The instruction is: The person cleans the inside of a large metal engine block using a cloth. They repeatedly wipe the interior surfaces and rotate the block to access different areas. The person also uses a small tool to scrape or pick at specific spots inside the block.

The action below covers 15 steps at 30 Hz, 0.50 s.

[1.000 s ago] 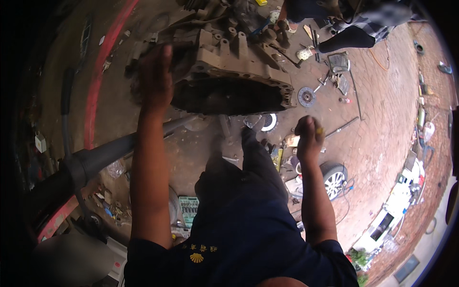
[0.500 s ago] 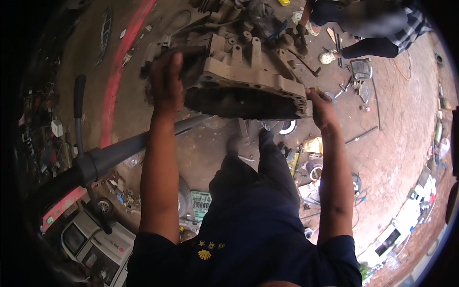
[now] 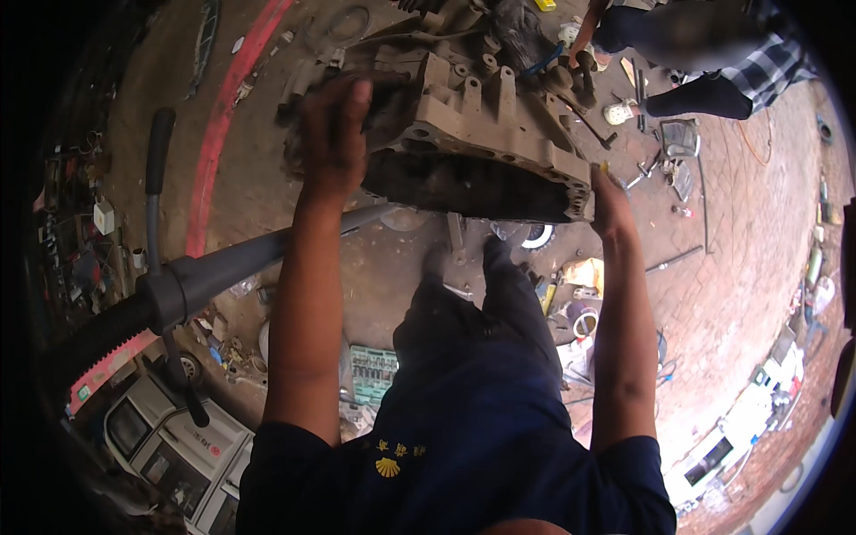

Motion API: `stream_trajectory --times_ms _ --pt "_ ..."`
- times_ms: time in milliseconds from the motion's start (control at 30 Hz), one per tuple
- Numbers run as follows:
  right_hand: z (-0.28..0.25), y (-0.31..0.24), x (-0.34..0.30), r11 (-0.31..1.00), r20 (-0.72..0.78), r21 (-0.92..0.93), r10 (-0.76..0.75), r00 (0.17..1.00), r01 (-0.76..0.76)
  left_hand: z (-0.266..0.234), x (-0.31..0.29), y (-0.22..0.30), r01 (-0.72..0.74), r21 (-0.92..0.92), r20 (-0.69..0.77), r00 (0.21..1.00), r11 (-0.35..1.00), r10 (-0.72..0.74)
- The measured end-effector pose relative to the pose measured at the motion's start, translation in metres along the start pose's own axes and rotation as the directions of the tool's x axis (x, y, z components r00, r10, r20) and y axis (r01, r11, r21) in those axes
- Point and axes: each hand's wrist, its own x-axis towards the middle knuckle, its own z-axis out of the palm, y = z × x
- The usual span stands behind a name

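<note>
A dirty, light-brown gearbox housing is in front of me, its wide dark mouth turned toward me. Bolt lugs stand up along its top. My left hand is against the housing's left side, gripping it, with part of the fingers in shadow. At the right end, my right hand holds the edge of the flange; most of its fingers are hidden behind the metal. Beyond the housing lie more greasy metal parts, partly covered by it.
A thick grey post with handles slants in from the left. A co-worker in a checked garment crouches at upper right. Near my legs lie a green socket set, a tape roll and scattered tools. A pale vehicle stands lower left.
Both hands and the gearbox housing have shifted a little to the right in view, and the housing's right end dips slightly. Both hands keep their hold.
</note>
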Motion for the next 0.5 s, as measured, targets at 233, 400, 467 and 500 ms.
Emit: stream_trajectory --times_ms 233,400,467,500 --pt "-0.005 0.003 -0.007 0.997 0.046 -0.057 -0.055 0.997 0.058 0.000 -0.001 -0.003 0.017 -0.041 0.031 0.999 0.999 -0.016" --pt "0.026 -0.015 -0.006 0.998 -0.101 -0.043 -0.040 0.994 0.036 -0.001 0.001 0.001 -0.006 0.020 0.023 1.000 1.000 0.006" --pt "0.013 -0.017 -0.017 0.997 0.005 -0.075 -0.033 0.999 0.033 0.000 0.001 0.000 -0.036 0.040 0.021 0.999 0.999 0.035" --pt "0.011 -0.018 -0.023 0.996 0.057 -0.087 -0.030 0.998 0.035 0.000 0.002 0.000 -0.052 0.058 0.023 0.998 0.997 0.050"
